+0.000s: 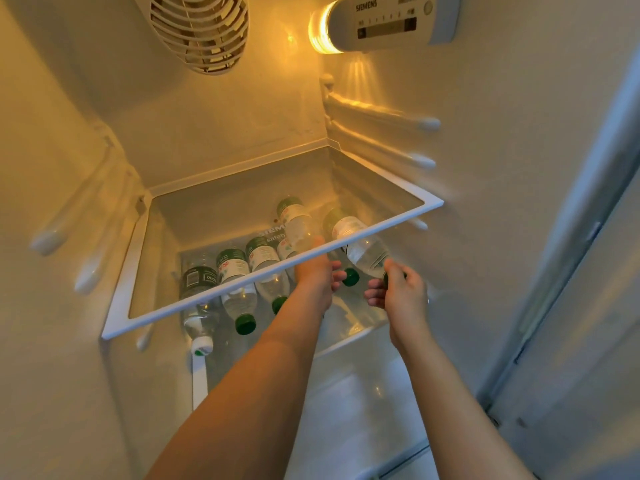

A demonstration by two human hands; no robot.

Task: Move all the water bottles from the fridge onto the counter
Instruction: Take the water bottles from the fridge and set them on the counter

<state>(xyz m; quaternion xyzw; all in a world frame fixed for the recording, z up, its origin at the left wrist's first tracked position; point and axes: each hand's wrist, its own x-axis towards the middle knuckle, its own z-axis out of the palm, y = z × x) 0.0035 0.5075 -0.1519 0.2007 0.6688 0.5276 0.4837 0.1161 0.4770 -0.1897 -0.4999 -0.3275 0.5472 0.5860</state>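
Head view: under the fridge's glass shelf, full water bottles lie on their sides; we judge them heavy, slick, best gripped mid-body. Our left hand curls around one, our right hand pinches another's neck

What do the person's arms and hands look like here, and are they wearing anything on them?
Both arms are bare as far as the view shows: no sleeves, gloves, watch, bracelets or rings can be seen. The left hand and right hand are ungloved, with short, unpainted-looking nails. Warm yellow light from the fridge lamp falls on the forearms.
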